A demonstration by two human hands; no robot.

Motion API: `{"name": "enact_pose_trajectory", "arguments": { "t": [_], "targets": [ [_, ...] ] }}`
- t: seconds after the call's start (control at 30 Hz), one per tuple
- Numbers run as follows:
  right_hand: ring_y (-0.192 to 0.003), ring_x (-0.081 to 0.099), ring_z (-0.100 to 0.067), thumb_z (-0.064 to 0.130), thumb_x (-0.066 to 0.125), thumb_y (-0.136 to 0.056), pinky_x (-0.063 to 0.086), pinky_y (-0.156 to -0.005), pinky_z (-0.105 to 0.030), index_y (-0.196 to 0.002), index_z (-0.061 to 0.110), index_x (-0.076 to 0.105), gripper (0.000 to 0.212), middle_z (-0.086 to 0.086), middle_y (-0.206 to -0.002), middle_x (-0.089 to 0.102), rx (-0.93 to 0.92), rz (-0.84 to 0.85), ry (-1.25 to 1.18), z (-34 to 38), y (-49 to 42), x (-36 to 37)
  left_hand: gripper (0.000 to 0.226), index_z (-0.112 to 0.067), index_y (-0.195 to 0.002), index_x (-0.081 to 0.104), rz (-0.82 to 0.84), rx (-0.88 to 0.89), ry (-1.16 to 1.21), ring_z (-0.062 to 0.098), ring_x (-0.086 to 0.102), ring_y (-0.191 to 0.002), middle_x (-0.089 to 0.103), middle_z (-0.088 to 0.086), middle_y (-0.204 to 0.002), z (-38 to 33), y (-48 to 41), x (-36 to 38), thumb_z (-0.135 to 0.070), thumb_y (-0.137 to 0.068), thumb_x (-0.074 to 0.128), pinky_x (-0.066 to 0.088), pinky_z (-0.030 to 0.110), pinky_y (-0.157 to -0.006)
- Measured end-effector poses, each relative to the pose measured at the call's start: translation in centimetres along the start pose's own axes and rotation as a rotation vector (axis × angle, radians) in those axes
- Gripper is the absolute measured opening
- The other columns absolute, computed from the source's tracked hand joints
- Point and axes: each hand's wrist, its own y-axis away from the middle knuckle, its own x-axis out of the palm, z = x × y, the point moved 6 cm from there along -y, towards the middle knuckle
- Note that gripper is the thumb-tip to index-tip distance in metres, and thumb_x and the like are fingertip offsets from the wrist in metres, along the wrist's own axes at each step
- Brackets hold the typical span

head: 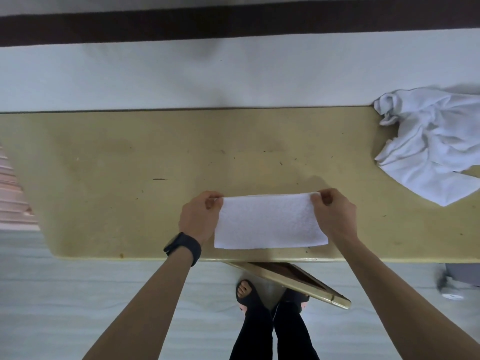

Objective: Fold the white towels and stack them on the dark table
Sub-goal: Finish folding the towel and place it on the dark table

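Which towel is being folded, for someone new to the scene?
On the long tan table, near its front edge, a white towel is pinched by the left hand and right hand. It is smooth and rectangular, unlike the crumpled white pile at the right end.

Quantities: one folded towel [270,222], one crumpled towel heap [431,141] (contents uncountable), one table [104,178], one watch [184,246], two hands: left hand [198,216], right hand [333,214].
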Motion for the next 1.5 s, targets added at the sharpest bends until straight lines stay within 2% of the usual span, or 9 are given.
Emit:
{"name": "enact_pose_trajectory", "arguments": {
  "t": [0.17,0.33,0.43,0.53,0.67,0.93,1.1,1.27,1.5],
  "targets": [
    [-0.084,0.06,-0.018,0.028,0.051,-0.095,0.042,-0.072,-0.03,-0.101,0.022,0.06,0.013,0.008,-0.086,0.064,-0.065,-0.035,0.004,0.3,0.1,0.2,0.017,-0.035,-0.108,0.065,-0.076,0.071,-0.165,0.014,0.054,-0.083,0.058,-0.007,-0.1,-0.6,0.3,0.3,-0.034,-0.094,0.055,0.04,0.026,-0.07],
    [-0.082,0.053,-0.019,0.027,0.056,-0.093,0.039,-0.073,-0.031,-0.106,0.023,0.055,0.013,0.001,-0.106,0.056,-0.119,-0.094,0.086,0.2,0.3,0.1,0.02,-0.028,-0.112,0.065,-0.118,0.128,-0.239,0.02,0.056,-0.088,0.056,0.0,-0.115,-0.7,0.7,0.7,-0.034,-0.096,0.054,0.047,0.031,-0.073],
    [-0.107,0.052,-0.022,0.03,0.06,-0.092,0.046,-0.083,-0.034,-0.122,0.028,0.058,0.03,0.003,-0.124,0.051,-0.264,-0.11,0.251,1.0,0.7,0.4,0.017,-0.023,-0.106,0.068,-0.183,0.339,-0.405,0.03,0.058,-0.097,0.062,0.007,-0.114,-1.8,0.8,1.3,-0.025,-0.089,0.065,0.052,0.04,-0.074],
    [-0.105,0.051,-0.025,0.025,0.067,-0.089,0.049,-0.079,-0.036,-0.107,0.026,0.07,0.018,0.005,-0.116,0.062,-0.509,-0.155,0.38,1.8,0.7,0.7,0.011,-0.022,-0.094,0.071,-0.206,0.495,-0.508,0.028,0.062,-0.093,0.068,0.002,-0.103,-2.8,0.7,1.7,-0.02,-0.083,0.073,0.051,0.039,-0.075],
    [-0.097,0.053,-0.025,0.02,0.069,-0.089,0.048,-0.077,-0.037,-0.092,0.021,0.071,0.005,0.005,-0.099,0.069,-0.607,-0.147,0.393,2.0,0.2,0.7,0.004,-0.022,-0.087,0.072,-0.18,0.566,-0.581,0.023,0.065,-0.084,0.071,-0.003,-0.09,-3.2,0.2,1.7,-0.019,-0.084,0.073,0.05,0.036,-0.076],
    [-0.089,0.05,-0.024,0.018,0.051,-0.095,0.044,-0.072,-0.037,-0.091,0.016,0.061,0.01,0.002,-0.094,0.06,-0.726,-0.109,0.553,2.4,-0.7,1.3,0.017,-0.024,-0.102,0.068,-0.039,0.49,-0.565,0.02,0.056,-0.104,0.066,-0.006,-0.105,-3.4,-1.2,1.4,-0.028,-0.097,0.052,0.037,0.033,-0.09],
    [-0.085,0.049,-0.025,0.01,0.06,-0.088,0.044,-0.071,-0.038,-0.092,0.014,0.059,0.006,-0.002,-0.093,0.059,-0.7,-0.126,0.613,2.3,-1.0,1.4,0.021,-0.028,-0.107,0.065,-0.006,0.435,-0.564,0.014,0.05,-0.111,0.062,-0.011,-0.11,-3.5,-1.6,1.4,-0.031,-0.099,0.047,0.032,0.028,-0.095],
    [-0.081,0.048,-0.026,0.003,0.06,-0.076,0.043,-0.066,-0.037,-0.095,0.011,0.058,0.021,-0.005,-0.089,0.057,-0.675,-0.167,0.692,2.6,-0.9,2.0,0.021,-0.031,-0.107,0.064,-0.011,0.395,-0.576,0.013,0.049,-0.112,0.064,-0.012,-0.108,-3.5,-1.8,1.3,-0.034,-0.099,0.045,0.03,0.028,-0.098],
    [-0.087,0.051,-0.027,0.006,0.063,-0.078,0.045,-0.069,-0.036,-0.098,0.014,0.061,0.021,-0.005,-0.096,0.06,-0.628,-0.169,0.679,2.5,-0.7,1.9,0.017,-0.026,-0.101,0.066,-0.072,0.444,-0.647,0.019,0.057,-0.102,0.067,-0.007,-0.103,-3.7,-1.3,1.5,-0.033,-0.094,0.052,0.039,0.032,-0.092]
  ]
}}
